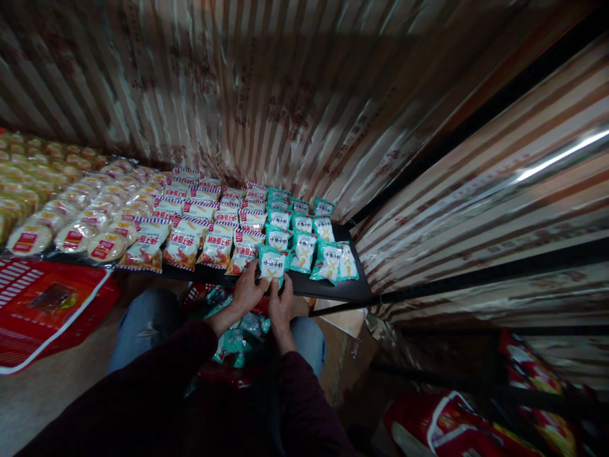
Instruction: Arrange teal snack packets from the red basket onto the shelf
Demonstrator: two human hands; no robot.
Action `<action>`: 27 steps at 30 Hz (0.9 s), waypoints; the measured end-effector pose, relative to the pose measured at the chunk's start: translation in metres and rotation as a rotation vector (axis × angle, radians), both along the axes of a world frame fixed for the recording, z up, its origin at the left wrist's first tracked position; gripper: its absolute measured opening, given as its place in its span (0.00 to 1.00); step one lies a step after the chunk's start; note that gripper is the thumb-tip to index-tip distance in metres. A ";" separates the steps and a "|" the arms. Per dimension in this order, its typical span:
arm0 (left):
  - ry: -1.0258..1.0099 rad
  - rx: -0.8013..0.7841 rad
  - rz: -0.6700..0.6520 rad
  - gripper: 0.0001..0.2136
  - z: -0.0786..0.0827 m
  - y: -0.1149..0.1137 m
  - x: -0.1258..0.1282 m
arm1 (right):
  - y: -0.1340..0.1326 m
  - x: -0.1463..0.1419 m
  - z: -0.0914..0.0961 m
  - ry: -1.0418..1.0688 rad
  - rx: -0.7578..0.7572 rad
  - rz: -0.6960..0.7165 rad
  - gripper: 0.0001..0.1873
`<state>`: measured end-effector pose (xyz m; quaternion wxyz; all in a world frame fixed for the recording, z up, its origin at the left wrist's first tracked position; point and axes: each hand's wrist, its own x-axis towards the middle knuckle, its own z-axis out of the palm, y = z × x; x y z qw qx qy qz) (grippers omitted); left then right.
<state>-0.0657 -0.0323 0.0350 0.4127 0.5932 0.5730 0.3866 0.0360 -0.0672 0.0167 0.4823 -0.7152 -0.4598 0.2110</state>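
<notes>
Between my two hands is a small teal-and-white snack bag (273, 261), held upright at the front edge of a black shelf (352, 289). My left hand (248, 292) grips its lower left side, while the thumb of my right hand (281, 308) presses on its bottom right. Just behind stand rows of matching teal snack bags (303, 249). To the left are rows of white-and-red snack bags (186, 242) with striped top edges. Below my hands, a red basket (238, 381) between my knees contains more teal bags (240, 339), partly hidden by my arms.
Round packaged wafers (76, 235) and yellow packs (19, 184) fill the shelf's left part. A red basket with a white handle (95, 295) stands at left; another red basket (428, 416) sits low at right. Striped plastic sheeting (295, 95) and dark frame bars (476, 279) enclose the shelf.
</notes>
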 end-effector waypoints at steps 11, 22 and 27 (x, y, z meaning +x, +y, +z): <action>-0.025 0.022 -0.029 0.25 -0.002 0.003 0.001 | 0.004 0.006 -0.002 0.003 0.014 -0.014 0.30; -0.121 -0.024 0.001 0.27 -0.005 -0.004 0.020 | -0.008 0.021 0.003 0.144 0.055 -0.079 0.27; -0.212 -0.043 -0.002 0.27 -0.005 -0.006 0.029 | -0.012 0.029 0.002 0.203 0.047 -0.087 0.26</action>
